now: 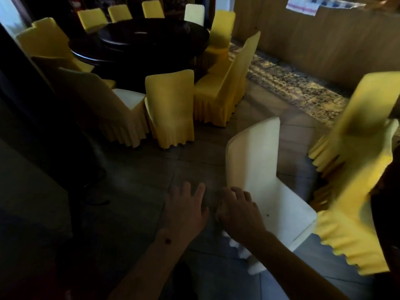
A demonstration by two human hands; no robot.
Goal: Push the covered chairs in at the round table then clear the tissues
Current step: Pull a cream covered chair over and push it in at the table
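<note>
We judge the risk is the cream-covered chair point(259, 169) snagging the yellow-covered chair point(355, 169) just beside it if shoved crookedly. Our right hand point(238, 211) hovers with fingers curled at the cream chair's near edge; whether it grips, we cannot tell. Our left hand point(186, 208) is spread, holding nothing. The round table point(138, 46) stands well apart, ahead.

I count one round dark surface point(138, 43) far left. Yellow-covered chairs around it, ten: two on left side point(46, 43), three along far rim point(119, 13), one at far right point(223, 27), one side-on at right point(225, 87), one at near edge point(171, 107), one shadowed at near left point(101, 105), one blurred at my right point(355, 169). Cream-covered chairs, two: far one point(194, 14), near one point(259, 169). Hands, two: left hand point(186, 211), right hand point(240, 210). One striped cloth point(303, 7) top right.
</note>
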